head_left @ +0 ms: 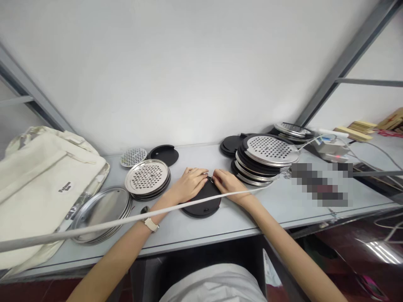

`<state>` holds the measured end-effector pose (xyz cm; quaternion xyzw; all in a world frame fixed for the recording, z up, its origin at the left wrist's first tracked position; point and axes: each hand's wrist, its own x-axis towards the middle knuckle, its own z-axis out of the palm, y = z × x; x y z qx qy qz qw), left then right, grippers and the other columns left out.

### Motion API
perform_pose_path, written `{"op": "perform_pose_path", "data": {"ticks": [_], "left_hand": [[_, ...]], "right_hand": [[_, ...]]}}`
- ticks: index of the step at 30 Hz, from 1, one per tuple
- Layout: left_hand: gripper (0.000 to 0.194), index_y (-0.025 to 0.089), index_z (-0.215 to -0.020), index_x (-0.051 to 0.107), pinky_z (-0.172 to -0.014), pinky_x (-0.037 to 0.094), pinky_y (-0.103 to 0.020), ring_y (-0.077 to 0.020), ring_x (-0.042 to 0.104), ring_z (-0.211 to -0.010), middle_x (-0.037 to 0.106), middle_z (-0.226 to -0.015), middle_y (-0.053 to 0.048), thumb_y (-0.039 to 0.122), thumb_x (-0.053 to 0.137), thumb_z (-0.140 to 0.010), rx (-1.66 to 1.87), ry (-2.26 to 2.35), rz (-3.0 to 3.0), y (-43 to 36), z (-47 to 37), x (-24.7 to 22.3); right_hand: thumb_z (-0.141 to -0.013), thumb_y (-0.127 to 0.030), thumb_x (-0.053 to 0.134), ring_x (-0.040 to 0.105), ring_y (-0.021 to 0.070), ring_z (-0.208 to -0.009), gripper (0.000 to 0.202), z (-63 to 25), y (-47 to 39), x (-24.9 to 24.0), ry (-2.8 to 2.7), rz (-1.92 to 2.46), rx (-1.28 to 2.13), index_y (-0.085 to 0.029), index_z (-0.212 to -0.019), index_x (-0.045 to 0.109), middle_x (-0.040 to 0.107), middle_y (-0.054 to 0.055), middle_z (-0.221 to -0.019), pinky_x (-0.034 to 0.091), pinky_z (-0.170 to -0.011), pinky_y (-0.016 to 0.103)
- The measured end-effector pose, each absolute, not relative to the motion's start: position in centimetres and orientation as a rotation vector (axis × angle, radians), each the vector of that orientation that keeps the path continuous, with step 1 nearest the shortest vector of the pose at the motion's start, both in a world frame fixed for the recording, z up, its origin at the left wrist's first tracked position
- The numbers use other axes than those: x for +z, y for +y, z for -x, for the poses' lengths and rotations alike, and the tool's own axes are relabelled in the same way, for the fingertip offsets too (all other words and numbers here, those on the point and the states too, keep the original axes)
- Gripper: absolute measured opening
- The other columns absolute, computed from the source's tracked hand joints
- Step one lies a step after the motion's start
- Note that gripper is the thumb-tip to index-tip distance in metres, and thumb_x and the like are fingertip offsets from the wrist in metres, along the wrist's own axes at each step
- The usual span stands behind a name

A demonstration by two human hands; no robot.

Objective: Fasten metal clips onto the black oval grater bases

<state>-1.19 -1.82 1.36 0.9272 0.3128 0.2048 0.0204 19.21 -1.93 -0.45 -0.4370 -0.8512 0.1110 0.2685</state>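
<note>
A black round disc [203, 205] with a small hole near its front edge lies on the grey table before me. My left hand [189, 185] rests over its far left part, fingers closed together at the far rim. My right hand [229, 184] grips that same rim from the right with bent fingers; the thumbs and what lies under the fingertips are partly hidden. Left of my hands is a stack of round metal grater plates [147, 177]. To the right rises a taller stack of grater plates in black holders [270, 150].
Plain metal discs [103, 214] are stacked at the left front, beside a cream cloth bag [47, 176]. Farther back lie a single grater plate [133, 157] and a black disc [163, 155]. A white cable [176, 207] crosses in front of my view. Metal shelf posts [343, 63] flank the table.
</note>
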Motion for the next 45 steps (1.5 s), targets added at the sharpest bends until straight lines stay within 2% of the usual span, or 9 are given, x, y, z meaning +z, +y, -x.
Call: {"op": "perform_pose_path", "data": {"ticks": [11,20,27,45], "left_hand": [[0.031,0.015,-0.118,0.056,-0.098,0.034,-0.038,-0.0198,0.048,-0.117,0.055,-0.126,-0.011,0.022,0.032,-0.099,0.663,0.972,-2.874,-1.71,1.27,1.08],[0.031,0.016,-0.117,0.056,-0.098,0.035,-0.039,-0.0202,0.049,-0.117,0.056,-0.124,-0.011,0.022,0.031,-0.099,0.676,1.009,-2.842,-1.72,1.31,1.11],[0.031,0.018,-0.121,0.054,-0.098,0.036,-0.039,-0.0214,0.047,-0.119,0.053,-0.124,-0.011,0.024,0.031,-0.099,0.647,0.990,-2.862,-1.71,1.39,1.05],[0.028,0.020,-0.119,0.055,-0.099,0.037,-0.041,-0.0226,0.047,-0.116,0.051,-0.125,-0.011,0.027,0.039,-0.097,0.640,0.978,-2.882,-1.80,1.45,0.95]], "right_hand": [[-0.090,-0.016,0.041,0.047,0.0157,-0.067,0.011,-19.41,-1.81,-0.78,-2.356,1.171,0.259,-0.021,-0.081,0.043,0.051,0.001,-0.073,0.036,-0.066,0.026],[-0.093,-0.018,0.038,0.047,0.0147,-0.061,0.013,-19.28,-2.09,-0.27,-2.363,1.193,0.277,-0.021,-0.082,0.044,0.051,-0.001,-0.068,0.032,-0.060,0.024],[-0.090,-0.018,0.042,0.046,0.0130,-0.056,0.011,-19.46,-2.05,-0.56,-2.340,1.223,0.284,-0.021,-0.080,0.044,0.052,-0.001,-0.065,0.029,-0.057,0.024],[-0.092,-0.026,0.041,0.047,0.0137,-0.054,0.011,-19.45,-2.00,-0.70,-2.316,1.276,0.314,-0.021,-0.084,0.046,0.050,-0.002,-0.061,0.031,-0.054,0.024]]}}
